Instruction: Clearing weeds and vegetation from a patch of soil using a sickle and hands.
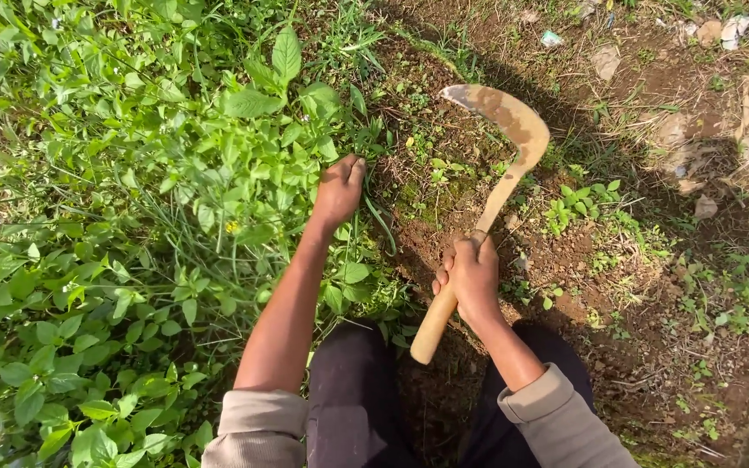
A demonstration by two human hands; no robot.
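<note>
Over bare soil, sickle (498,165) in rt hand (472,276), blade up-right.

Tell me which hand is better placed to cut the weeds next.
Probably the right hand: it grips the sickle by its wooden handle, blade raised over bare soil. The left hand is bunching the weeds.

The sickle (496,186) lies over the bare soil (565,286). Left of the sickle stands the weed patch (132,217), with the left hand (338,192) at its edge. The right hand (472,277) is on the sickle's handle; dry leaves (695,165) lie right of the sickle.
</note>
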